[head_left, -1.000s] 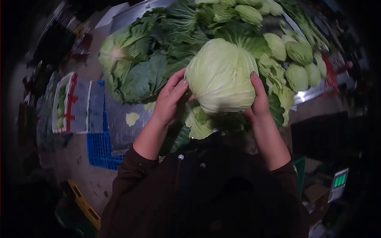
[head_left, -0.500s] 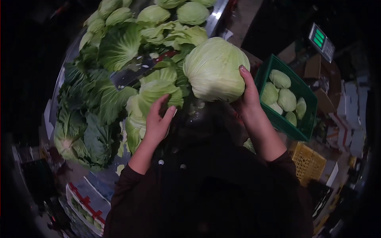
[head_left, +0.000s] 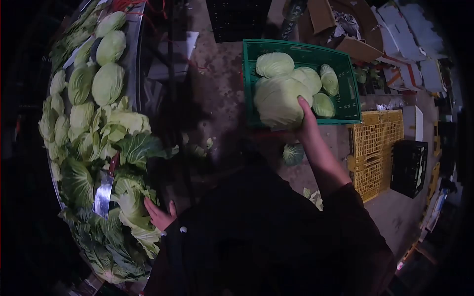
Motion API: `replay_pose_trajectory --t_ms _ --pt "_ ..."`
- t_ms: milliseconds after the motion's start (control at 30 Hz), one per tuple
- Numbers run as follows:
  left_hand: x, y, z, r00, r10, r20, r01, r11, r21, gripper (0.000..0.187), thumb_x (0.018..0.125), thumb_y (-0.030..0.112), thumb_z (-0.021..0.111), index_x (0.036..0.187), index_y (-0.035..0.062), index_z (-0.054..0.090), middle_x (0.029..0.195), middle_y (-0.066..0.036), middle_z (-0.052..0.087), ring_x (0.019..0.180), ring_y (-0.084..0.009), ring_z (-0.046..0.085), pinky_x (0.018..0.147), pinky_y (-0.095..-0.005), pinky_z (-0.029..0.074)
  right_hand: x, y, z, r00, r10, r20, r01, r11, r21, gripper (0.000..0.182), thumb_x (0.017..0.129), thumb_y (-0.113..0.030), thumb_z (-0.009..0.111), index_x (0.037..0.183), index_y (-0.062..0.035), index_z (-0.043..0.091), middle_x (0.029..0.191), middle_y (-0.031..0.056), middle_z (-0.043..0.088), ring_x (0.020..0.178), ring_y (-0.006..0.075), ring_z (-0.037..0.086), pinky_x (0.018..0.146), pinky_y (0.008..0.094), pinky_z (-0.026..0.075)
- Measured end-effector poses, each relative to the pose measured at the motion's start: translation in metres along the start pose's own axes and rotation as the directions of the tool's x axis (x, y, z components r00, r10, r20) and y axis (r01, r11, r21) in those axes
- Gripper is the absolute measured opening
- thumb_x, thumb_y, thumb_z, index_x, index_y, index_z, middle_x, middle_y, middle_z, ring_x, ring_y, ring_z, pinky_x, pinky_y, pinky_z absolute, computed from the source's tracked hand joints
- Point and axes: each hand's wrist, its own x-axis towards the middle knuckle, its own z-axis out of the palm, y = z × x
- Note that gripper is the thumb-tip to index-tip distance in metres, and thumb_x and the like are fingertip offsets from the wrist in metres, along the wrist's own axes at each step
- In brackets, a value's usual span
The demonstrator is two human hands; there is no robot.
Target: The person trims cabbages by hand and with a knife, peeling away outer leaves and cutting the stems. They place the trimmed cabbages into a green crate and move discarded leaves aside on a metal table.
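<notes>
My right hand [head_left: 307, 121] grips a large pale cabbage [head_left: 280, 101] from its right side, thumb on top. The cabbage is over the near left part of a green crate [head_left: 301, 45], in which several smaller cabbages lie. My left hand [head_left: 160, 215] has its fingers apart beside loose cabbage leaves [head_left: 129, 195] at the table's edge and holds nothing. A cleaver [head_left: 103, 194] with a red handle lies on the leaves, left of that hand.
Trimmed cabbages [head_left: 107, 84] line the table at the left. Yellow plastic crates [head_left: 376, 148] and a black crate [head_left: 409, 167] stand at the right. An open cardboard box [head_left: 323, 22] is behind the green crate. Leaves [head_left: 293, 154] lie on the floor.
The view has turned right. The large cabbage has moved in my right hand from beside the table to over the green crate. My left hand has stayed near the leaves.
</notes>
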Motion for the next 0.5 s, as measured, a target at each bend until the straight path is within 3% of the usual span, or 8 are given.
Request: replay_pose_trajectory --t_ms 33,67,100,167,200,267,367,500 --pt "-0.002 0.003 0.005 0.998 -0.036 -0.053 0.043 0.989 0.141 0.086 0.078 0.049 0.063 0.143 0.0036 0.03 0.143 -0.017 0.038 0.125 -0.0361 0.045 0.092 -0.0465 0.043 0.009 -0.019 -0.01 0.984 -0.13 -0.125 0.13 0.991 -0.014 0.07 0.083 -0.046 0.062 0.137 -0.0091 0.039 0.13 0.0138 0.05 0.119 0.032 0.049 0.097 0.0501 0.041" --pt "-0.003 -0.011 0.019 0.995 -0.011 -0.1 0.027 0.987 0.159 0.09 0.075 0.053 0.063 0.144 0.0046 0.03 0.142 -0.016 0.04 0.124 -0.0351 0.046 0.091 -0.0478 0.043 0.017 -0.037 -0.021 0.935 -0.254 -0.247 0.25 0.967 -0.046 0.069 0.082 -0.047 0.063 0.138 -0.0124 0.039 0.13 0.0128 0.051 0.118 0.0331 0.049 0.097 0.0528 0.041" --pt "-0.002 -0.004 0.015 0.996 -0.003 -0.09 0.017 0.987 0.162 0.09 0.075 0.053 0.063 0.144 0.0046 0.03 0.142 -0.016 0.04 0.124 -0.0351 0.046 0.091 -0.0478 0.043 0.025 -0.053 -0.032 0.932 -0.252 -0.259 0.25 0.967 -0.044 0.069 0.082 -0.047 0.063 0.138 -0.0124 0.039 0.13 0.0128 0.051 0.118 0.0331 0.049 0.097 0.0528 0.041" --pt "0.003 0.011 0.003 0.997 -0.063 -0.046 0.07 0.983 0.171 0.088 0.074 0.052 0.062 0.142 0.004 0.032 0.142 -0.016 0.04 0.125 -0.0354 0.045 0.091 -0.0468 0.044 0.042 -0.083 -0.053 0.842 -0.29 -0.456 0.32 0.947 -0.013 0.07 0.081 -0.054 0.06 0.137 -0.0183 0.039 0.133 0.0083 0.049 0.119 0.0321 0.048 0.09 0.0544 0.045" --pt "0.003 0.009 0.001 0.997 -0.07 0.026 0.063 0.977 0.203 0.094 0.073 0.047 0.065 0.144 0.003 0.024 0.143 -0.019 0.036 0.128 -0.0378 0.041 0.096 -0.0453 0.042 0.059 -0.099 -0.071 0.839 -0.287 -0.463 0.319 0.948 -0.009 0.07 0.081 -0.054 0.06 0.137 -0.0183 0.039 0.133 0.0083 0.049 0.119 0.0321 0.048 0.09 0.0544 0.045" --pt "0.009 0.019 0.009 0.998 -0.046 0.036 0.038 0.976 0.214 0.094 0.073 0.047 0.066 0.145 0.0029 0.023 0.143 -0.02 0.036 0.128 -0.0379 0.041 0.097 -0.0452 0.042 0.091 -0.119 -0.102 0.77 -0.243 -0.59 0.393 0.909 0.138 0.072 0.079 -0.059 0.057 0.138 -0.0224 0.038 0.136 0.0065 0.046 0.123 0.0333 0.045 0.091 0.0599 0.041" --pt "0.021 0.045 0.026 0.999 -0.003 0.042 -0.007 0.975 0.221 0.095 0.073 0.046 0.066 0.145 0.0027 0.021 0.143 -0.02 0.035 0.129 -0.0384 0.04 0.098 -0.0449 0.041 0.122 -0.141 -0.11 0.74 -0.263 -0.62 0.439 0.886 0.148 0.072 0.077 -0.059 0.06 0.135 -0.0221 0.04 0.135 0.0088 0.046 0.12 0.0346 0.046 0.092 0.0565 0.043" --pt "0.032 0.068 0.046 0.998 0.047 0.038 -0.054 0.974 0.222 0.097 0.072 0.044 0.067 0.145 0.0024 0.018 0.144 -0.021 0.034 0.129 -0.039 0.039 0.1 -0.0446 0.041 0.173 -0.164 -0.123 0.743 -0.22 -0.633 0.404 0.901 0.161 0.072 0.077 -0.06 0.059 0.135 -0.0223 0.04 0.135 0.0087 0.046 0.119 0.0359 0.046 0.09 0.0582 0.043"
